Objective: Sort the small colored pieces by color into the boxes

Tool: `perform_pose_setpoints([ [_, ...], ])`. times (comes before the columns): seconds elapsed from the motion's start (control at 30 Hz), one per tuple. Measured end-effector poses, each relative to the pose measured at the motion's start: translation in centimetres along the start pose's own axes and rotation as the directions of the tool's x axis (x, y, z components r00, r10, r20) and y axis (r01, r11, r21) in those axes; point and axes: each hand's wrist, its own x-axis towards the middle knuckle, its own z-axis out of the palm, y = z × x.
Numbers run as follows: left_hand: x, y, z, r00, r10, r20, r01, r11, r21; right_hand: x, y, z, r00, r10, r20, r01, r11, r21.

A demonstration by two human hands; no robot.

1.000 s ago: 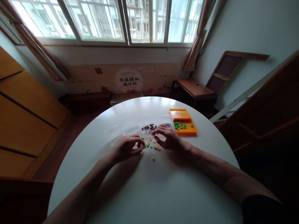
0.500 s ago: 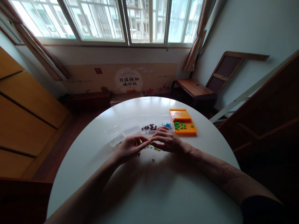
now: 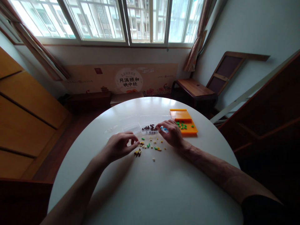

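My left hand (image 3: pixel 122 145) hovers at the left of a scatter of small building bricks (image 3: pixel 148 145). Its thumb and index finger are pinched together beside yellow and brown bricks; whatever they hold is too small to name. Over the right part of the clear plastic box (image 3: pixel 148 132), my right hand (image 3: pixel 171 133) has thumb and forefinger closed at the edge of the dark brown bricks (image 3: pixel 150 127). I cannot make out what is in that pinch. Blue bricks (image 3: pixel 164 128) show partly behind its fingers. A yellow and brown cluster (image 3: pixel 137 152) lies below my left fingertips.
An orange tray (image 3: pixel 190 132) with green bricks (image 3: pixel 184 126) stands right of the box. One pale brick (image 3: pixel 153 159) lies nearer to me on the round white table (image 3: pixel 150 193). Beyond the table are a wooden stool (image 3: pixel 197 89) and a window.
My hands met over the loose bricks earlier and are now apart. The left has drawn back to the left; the right has moved up and right to the box. More loose bricks show between them.
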Motion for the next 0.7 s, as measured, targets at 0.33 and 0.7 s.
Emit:
perform_pose_setpoints([
  [0.33,-0.33,0.29,0.42,0.999,0.021,0.046,-0.022,0.999,0.033,-0.10,-0.56,0.04,0.998,-0.025,0.050,0.022,0.999,0.050],
  [0.7,-0.29,-0.32,0.52,0.974,0.144,0.177,-0.155,0.987,0.044,0.12,-0.62,0.03,0.999,-0.018,0.037,0.016,0.997,0.072],
])
